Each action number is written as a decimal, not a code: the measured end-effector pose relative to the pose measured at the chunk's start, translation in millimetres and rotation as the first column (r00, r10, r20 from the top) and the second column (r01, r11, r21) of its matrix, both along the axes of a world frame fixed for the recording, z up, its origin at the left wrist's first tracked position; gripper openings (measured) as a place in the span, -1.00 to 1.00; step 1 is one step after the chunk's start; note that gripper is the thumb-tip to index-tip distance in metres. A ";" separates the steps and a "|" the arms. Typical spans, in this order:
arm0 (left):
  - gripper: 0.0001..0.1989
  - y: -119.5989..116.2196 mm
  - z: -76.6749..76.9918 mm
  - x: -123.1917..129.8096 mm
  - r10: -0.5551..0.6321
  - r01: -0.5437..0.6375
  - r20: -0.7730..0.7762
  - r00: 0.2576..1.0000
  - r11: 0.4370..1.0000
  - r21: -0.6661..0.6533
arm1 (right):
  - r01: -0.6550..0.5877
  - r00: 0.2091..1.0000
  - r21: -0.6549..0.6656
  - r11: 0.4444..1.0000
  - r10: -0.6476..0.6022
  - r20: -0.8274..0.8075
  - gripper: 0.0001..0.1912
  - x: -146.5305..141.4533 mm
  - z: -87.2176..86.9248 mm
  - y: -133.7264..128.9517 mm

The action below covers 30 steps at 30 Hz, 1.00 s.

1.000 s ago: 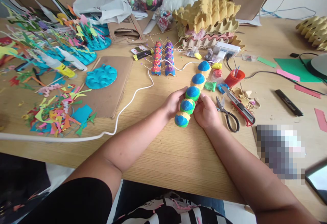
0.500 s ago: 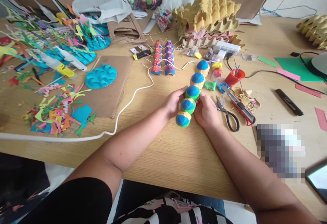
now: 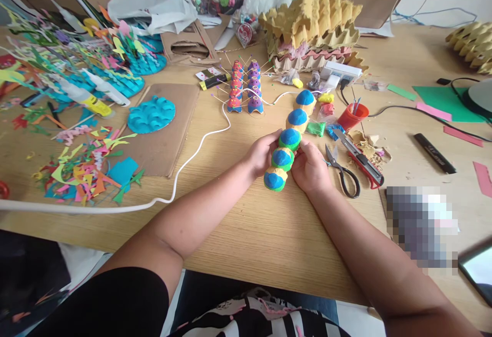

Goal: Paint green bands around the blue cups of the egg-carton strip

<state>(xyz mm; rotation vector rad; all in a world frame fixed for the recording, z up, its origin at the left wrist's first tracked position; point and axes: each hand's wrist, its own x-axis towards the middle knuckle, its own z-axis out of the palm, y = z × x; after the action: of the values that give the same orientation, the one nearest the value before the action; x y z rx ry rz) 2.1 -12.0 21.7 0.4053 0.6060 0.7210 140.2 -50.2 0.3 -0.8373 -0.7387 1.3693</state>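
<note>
A craft workspace: the worktop (image 3: 246,239) carries paper scraps (image 3: 90,173) at nine o'clock, egg trays (image 3: 326,14) at one, scissors (image 3: 335,166) at three.

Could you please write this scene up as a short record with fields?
left hand: left hand, at the strip's left side
right hand: right hand, at its right side
held: bumpy egg-carton strip, five blue-topped cups, green on the nearest three
right: black-handled metal scissors; red-and-silver utility knife
beyond: red bumpy strip beside purple bumpy strip
left: blue rounded bumpy piece on flat brown cardboard sheet
</note>
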 end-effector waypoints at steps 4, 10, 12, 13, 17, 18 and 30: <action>-0.55 -1.2 2.1 1.4 0.022 -0.022 -0.011 1.000 1.000 -0.017 | 0.012 1.000 -0.011 1.000 -0.012 -0.023 -0.66 -0.7 1.4 -0.5; -0.56 -2.0 2.2 1.1 0.016 -0.016 -0.003 1.000 1.000 -0.009 | -0.036 0.995 -0.037 0.999 0.033 -0.093 -0.71 1.0 0.3 0.2; -0.58 -2.2 1.6 1.1 0.026 -0.026 0.011 1.000 1.000 -0.016 | -0.047 0.991 -0.037 0.998 0.042 -0.126 -0.71 1.9 -0.8 0.3; -0.58 -2.4 1.3 1.3 0.030 -0.030 0.011 0.999 0.999 -0.021 | -0.052 0.990 -0.028 0.998 0.048 -0.129 -0.69 2.3 -1.4 0.2; -0.61 -3.1 0.9 2.4 0.059 -0.059 -0.010 0.998 0.998 -0.016 | -0.065 0.992 -0.002 0.998 0.064 -0.113 -0.65 3.4 -3.8 0.5; -0.60 -3.3 1.0 2.5 0.060 -0.061 -0.012 0.998 0.998 -0.009 | -0.064 0.991 -0.004 0.998 0.063 -0.114 -0.65 3.5 -4.2 0.7; -0.57 -4.5 6.8 0.4 0.034 -0.034 -0.020 0.999 0.999 -0.015 | -0.048 0.996 -0.005 0.999 0.047 -0.079 -0.64 2.9 -4.9 1.1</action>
<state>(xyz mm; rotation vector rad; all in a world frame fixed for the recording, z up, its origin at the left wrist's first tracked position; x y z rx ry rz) 2.5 -16.5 28.5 0.3888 0.6385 0.7451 143.1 -49.1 -4.7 -0.7712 -0.6972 1.4397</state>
